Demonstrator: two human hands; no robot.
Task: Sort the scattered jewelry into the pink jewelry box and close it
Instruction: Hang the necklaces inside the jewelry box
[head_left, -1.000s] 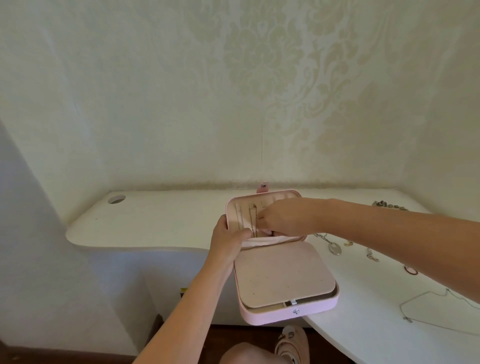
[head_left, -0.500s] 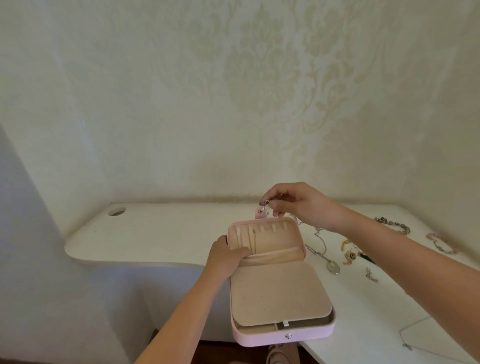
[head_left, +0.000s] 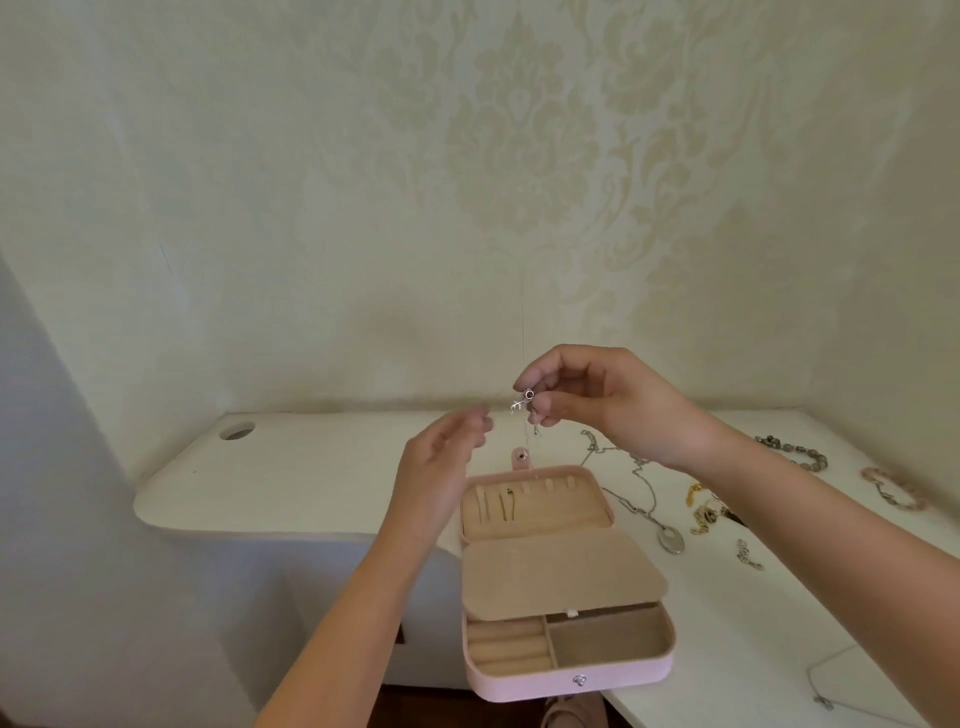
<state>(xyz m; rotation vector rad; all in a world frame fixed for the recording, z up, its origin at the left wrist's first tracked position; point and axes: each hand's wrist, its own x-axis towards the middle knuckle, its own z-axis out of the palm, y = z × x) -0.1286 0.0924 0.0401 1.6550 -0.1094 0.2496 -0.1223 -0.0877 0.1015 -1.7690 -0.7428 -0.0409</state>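
An open pink jewelry box (head_left: 519, 687) is shown at the front edge of a white table (head_left: 311, 467). Its lid (head_left: 535, 506) is leaned back, and a beige flap (head_left: 561, 571) is laid over most of the tray. Ring rolls (head_left: 506, 647) are exposed at the front.

Above the lid, a small silver pendant (head_left: 525, 399) with a dark stone is pinched between the thumb and fingertips of the right hand (head_left: 608, 410), and a fine chain hangs down from it. The left hand (head_left: 441, 467) is raised just left of the lid, blurred, with its fingers loosely apart and nothing gripped.

Right of the box, jewelry is scattered on the table:
- a silver necklace with an oval pendant (head_left: 670, 540)
- gold pieces (head_left: 701, 514)
- a dark beaded bracelet (head_left: 795, 452)
- a pink beaded bracelet (head_left: 893, 488)
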